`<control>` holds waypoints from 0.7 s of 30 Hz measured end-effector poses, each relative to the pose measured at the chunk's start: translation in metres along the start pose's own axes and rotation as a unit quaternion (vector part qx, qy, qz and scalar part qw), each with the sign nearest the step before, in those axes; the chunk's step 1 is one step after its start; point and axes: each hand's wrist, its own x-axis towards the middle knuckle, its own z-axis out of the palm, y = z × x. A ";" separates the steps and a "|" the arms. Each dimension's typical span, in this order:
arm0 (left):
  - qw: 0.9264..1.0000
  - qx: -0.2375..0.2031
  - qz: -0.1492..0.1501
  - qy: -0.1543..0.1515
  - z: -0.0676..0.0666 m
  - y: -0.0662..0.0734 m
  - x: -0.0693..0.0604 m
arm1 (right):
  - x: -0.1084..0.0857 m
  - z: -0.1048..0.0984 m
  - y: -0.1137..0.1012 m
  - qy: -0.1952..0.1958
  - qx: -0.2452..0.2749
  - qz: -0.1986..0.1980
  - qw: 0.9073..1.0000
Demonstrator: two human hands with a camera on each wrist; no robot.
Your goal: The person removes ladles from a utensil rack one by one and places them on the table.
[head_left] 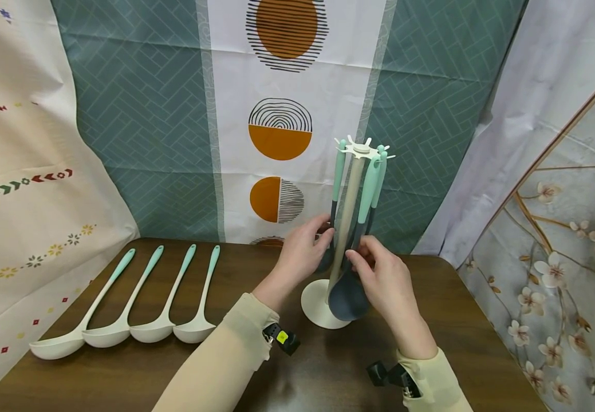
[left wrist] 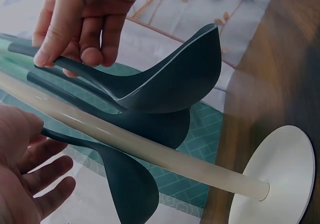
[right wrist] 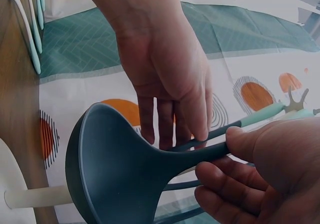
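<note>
A cream utensil stand (head_left: 351, 212) with a round base (head_left: 318, 309) and a hooked top stands on the table. Dark ladles with mint handle ends hang from it. My left hand (head_left: 302, 249) pinches the dark handle of the ladle on the stand's left, whose bowl (left wrist: 131, 184) shows in the left wrist view. On the near right side, my right hand (head_left: 386, 277) pinches the handle of another dark ladle (head_left: 349, 297) just above its bowl. A third dark ladle (left wrist: 170, 126) hangs behind that one, touched by neither hand as far as I see.
Several cream ladles with mint handle ends, such as the rightmost ladle (head_left: 196, 329), lie in a row on the left of the brown table (head_left: 256, 266). A patterned curtain (head_left: 148, 114) hangs behind, and a floral cloth (head_left: 560, 297) is on the right.
</note>
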 end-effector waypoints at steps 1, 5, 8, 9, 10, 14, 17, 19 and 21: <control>1.000 0.000 0.003 0.000 0.000 0.000 0.000 | 0.000 0.000 0.000 0.000 0.000 0.000 1.000; 1.000 0.001 0.012 0.003 0.001 0.000 0.000 | 0.000 0.000 0.000 -0.001 -0.001 0.000 1.000; 1.000 0.003 0.014 0.006 0.001 0.001 -0.001 | 0.000 0.000 0.000 -0.002 -0.002 0.001 1.000; 1.000 0.004 0.014 0.006 0.001 0.000 -0.001 | 0.000 0.000 -0.001 -0.002 -0.002 0.002 1.000; 1.000 0.005 0.014 0.007 0.001 0.000 -0.001 | 0.000 0.000 -0.001 -0.003 -0.002 0.002 1.000; 1.000 0.003 0.010 0.007 0.001 0.000 -0.001 | 0.000 0.000 -0.001 -0.004 -0.001 0.004 1.000; 1.000 0.005 0.011 0.010 0.001 -0.001 -0.001 | 0.000 0.000 -0.001 -0.005 0.000 0.005 1.000; 1.000 0.008 0.012 0.013 0.001 -0.001 -0.001 | 0.000 0.000 -0.001 -0.005 -0.001 0.005 1.000; 1.000 0.010 0.013 0.017 0.000 -0.002 -0.001 | 0.000 0.000 -0.001 -0.006 -0.001 0.006 1.000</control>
